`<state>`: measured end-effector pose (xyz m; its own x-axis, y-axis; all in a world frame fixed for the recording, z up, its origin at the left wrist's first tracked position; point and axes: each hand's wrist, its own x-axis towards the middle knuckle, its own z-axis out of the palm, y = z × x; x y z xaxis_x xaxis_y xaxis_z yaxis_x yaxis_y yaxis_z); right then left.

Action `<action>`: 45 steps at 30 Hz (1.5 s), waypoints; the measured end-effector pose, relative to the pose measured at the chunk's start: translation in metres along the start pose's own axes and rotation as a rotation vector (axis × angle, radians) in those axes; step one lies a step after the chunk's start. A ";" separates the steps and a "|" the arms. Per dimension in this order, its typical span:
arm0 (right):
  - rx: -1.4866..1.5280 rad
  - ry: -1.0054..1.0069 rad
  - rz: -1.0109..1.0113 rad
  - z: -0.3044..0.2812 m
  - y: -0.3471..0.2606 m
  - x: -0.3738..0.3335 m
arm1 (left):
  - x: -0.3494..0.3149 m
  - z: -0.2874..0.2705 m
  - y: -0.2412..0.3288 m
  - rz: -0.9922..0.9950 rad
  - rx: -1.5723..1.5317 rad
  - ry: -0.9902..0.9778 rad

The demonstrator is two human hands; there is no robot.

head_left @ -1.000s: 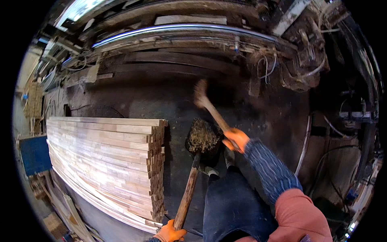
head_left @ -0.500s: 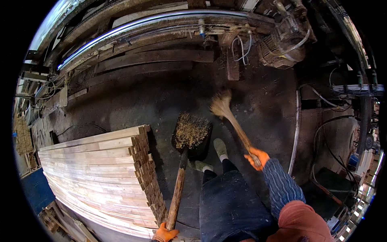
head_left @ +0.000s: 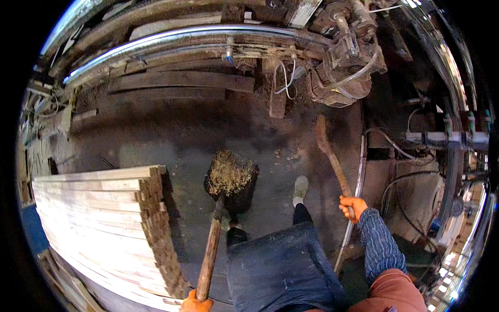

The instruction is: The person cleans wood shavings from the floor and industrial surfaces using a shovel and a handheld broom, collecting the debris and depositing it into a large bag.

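Note:
My left hand [head_left: 196,302], in an orange glove, is closed round the end of a long wooden handle at the lower edge. That handle belongs to a shovel [head_left: 210,244], whose dark blade carries a heap of wood shavings [head_left: 230,174]. Out to the right, my right hand [head_left: 353,208], also gloved in orange, grips a short-handled broom [head_left: 337,167]. The broom's bristles are at the far end, over the dark floor near the machine; they look narrow and somewhat blurred from this side.
A stack of pale planks [head_left: 99,213] stands at the left. Beyond lies a long machine frame with a shiny rail [head_left: 182,35] and a dusty motor [head_left: 340,78]. A metal strip [head_left: 355,200] and loose hoses [head_left: 397,143] border the right. Scattered chips [head_left: 295,154] lie on the floor.
The broom has swung right, away from the shovel, and turned more edge-on. My right foot has stepped to the right. The shovel stays loaded, and the view has shifted rightward.

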<state>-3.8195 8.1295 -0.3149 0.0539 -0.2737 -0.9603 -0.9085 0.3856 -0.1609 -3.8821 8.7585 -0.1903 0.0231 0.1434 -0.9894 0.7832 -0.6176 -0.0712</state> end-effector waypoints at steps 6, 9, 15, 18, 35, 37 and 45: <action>0.052 -0.122 -0.229 -0.109 -0.092 0.203 | 0.031 0.129 0.040 0.008 0.187 0.100; -0.413 0.006 -0.413 -0.096 -0.194 0.260 | 0.028 0.189 0.067 -0.213 -0.072 -0.087; -1.265 -0.138 -0.344 -0.091 -0.292 0.328 | 0.086 0.293 0.018 0.080 -0.129 0.116; -2.425 -0.076 -0.691 -0.060 -0.199 0.347 | 0.086 0.300 0.030 -0.131 -0.206 0.124; -0.079 0.128 -0.684 -0.024 -0.333 0.366 | 0.164 0.373 -0.070 -0.271 -0.468 0.223; -0.048 0.146 -0.689 0.025 -0.373 0.371 | 0.165 0.372 -0.054 -0.327 -0.412 0.235; -0.621 -0.048 -0.526 0.022 -0.406 0.429 | 0.179 0.374 -0.052 -0.242 -0.326 0.252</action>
<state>-3.4179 7.8752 -0.6670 0.5424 -0.2395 -0.8053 -0.8227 -0.3454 -0.4515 -4.1505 8.5271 -0.4109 -0.0659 0.4611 -0.8849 0.9378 -0.2742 -0.2128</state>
